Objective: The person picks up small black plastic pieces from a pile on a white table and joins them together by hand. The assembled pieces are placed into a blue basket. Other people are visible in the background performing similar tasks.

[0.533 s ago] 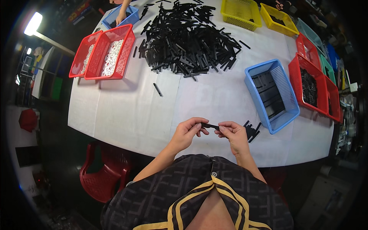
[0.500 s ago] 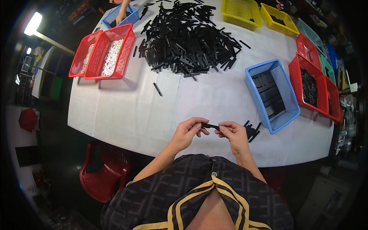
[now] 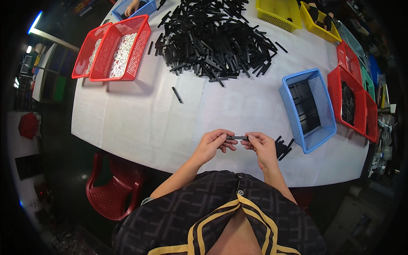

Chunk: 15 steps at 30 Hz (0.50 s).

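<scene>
A slim black strip (image 3: 237,137) is stretched level between my two hands, above the near edge of the table. My left hand (image 3: 213,143) pinches its left end between thumb and fingers. My right hand (image 3: 262,146) grips the other end the same way. Just right of my right hand lies a small group of black strips (image 3: 282,148) on the tabletop. A large heap of similar black strips (image 3: 216,42) covers the far middle of the table. One single strip (image 3: 177,95) lies apart, nearer to me.
A blue basket (image 3: 294,127) with black strips in rows stands at right, beside red baskets (image 3: 335,93). Red baskets (image 3: 138,55) of small white pieces sit at left. Other people's hands reach into a far blue basket (image 3: 149,7) and a yellow basket (image 3: 333,35). A red chair (image 3: 111,195) stands near left.
The strip in my hands has turned, showing a lighter grey face. The view has shifted slightly. At far right, another person's gloved hands have come into the yellow basket.
</scene>
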Each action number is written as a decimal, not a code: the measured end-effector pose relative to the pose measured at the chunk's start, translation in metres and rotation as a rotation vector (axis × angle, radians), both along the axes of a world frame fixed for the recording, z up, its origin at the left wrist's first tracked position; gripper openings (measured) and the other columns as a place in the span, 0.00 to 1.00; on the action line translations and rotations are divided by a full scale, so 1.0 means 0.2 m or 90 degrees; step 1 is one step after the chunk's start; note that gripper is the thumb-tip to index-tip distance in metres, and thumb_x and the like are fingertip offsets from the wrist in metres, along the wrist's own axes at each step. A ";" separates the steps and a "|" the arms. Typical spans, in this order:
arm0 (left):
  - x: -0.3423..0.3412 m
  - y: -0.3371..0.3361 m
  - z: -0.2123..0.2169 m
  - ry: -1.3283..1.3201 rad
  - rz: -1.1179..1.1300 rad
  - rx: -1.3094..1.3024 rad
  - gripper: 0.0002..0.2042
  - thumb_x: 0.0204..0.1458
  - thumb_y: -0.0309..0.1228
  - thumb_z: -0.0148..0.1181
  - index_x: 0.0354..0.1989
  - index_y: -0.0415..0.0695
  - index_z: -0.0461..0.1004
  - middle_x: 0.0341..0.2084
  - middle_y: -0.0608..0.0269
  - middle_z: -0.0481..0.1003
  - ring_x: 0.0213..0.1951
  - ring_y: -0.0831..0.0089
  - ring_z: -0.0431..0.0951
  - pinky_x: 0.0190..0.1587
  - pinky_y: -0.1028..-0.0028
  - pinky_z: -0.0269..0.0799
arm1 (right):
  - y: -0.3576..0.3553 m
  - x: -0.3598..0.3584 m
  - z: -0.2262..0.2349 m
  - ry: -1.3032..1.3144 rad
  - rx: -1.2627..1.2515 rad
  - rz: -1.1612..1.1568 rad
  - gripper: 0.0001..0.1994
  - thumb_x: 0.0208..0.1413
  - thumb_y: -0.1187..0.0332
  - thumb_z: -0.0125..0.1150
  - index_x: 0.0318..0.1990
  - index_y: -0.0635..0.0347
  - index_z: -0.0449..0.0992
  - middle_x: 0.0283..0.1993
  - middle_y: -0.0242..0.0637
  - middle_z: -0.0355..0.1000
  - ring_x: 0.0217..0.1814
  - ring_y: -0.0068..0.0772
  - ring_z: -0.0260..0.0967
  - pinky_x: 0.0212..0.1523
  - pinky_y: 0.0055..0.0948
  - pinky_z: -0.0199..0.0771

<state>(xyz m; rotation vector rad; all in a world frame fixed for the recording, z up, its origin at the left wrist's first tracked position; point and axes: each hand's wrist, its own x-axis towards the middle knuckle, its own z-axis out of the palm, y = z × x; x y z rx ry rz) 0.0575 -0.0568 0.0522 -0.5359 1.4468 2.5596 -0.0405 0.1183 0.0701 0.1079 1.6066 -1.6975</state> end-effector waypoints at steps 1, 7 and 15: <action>0.00 -0.01 -0.01 -0.005 -0.002 0.005 0.13 0.60 0.31 0.40 0.46 0.37 0.68 0.36 0.54 0.76 0.35 0.70 0.78 0.31 0.80 0.69 | -0.01 -0.01 -0.01 -0.007 -0.002 -0.003 0.10 0.57 0.71 0.52 0.41 0.70 0.72 0.37 0.43 0.74 0.37 0.31 0.74 0.35 0.22 0.72; -0.02 -0.07 -0.06 -0.035 -0.001 0.040 0.13 0.60 0.31 0.40 0.46 0.37 0.68 0.36 0.52 0.76 0.35 0.69 0.78 0.31 0.80 0.69 | -0.09 -0.06 -0.07 -0.012 0.011 0.009 0.11 0.59 0.70 0.48 0.43 0.70 0.71 0.40 0.43 0.73 0.37 0.30 0.74 0.36 0.22 0.73; -0.06 -0.07 -0.16 -0.045 0.081 -0.095 0.11 0.59 0.30 0.44 0.41 0.37 0.70 0.30 0.53 0.77 0.27 0.72 0.78 0.26 0.80 0.66 | -0.20 -0.10 -0.08 -0.013 0.040 0.025 0.09 0.58 0.72 0.50 0.40 0.69 0.73 0.40 0.42 0.74 0.37 0.30 0.74 0.36 0.22 0.72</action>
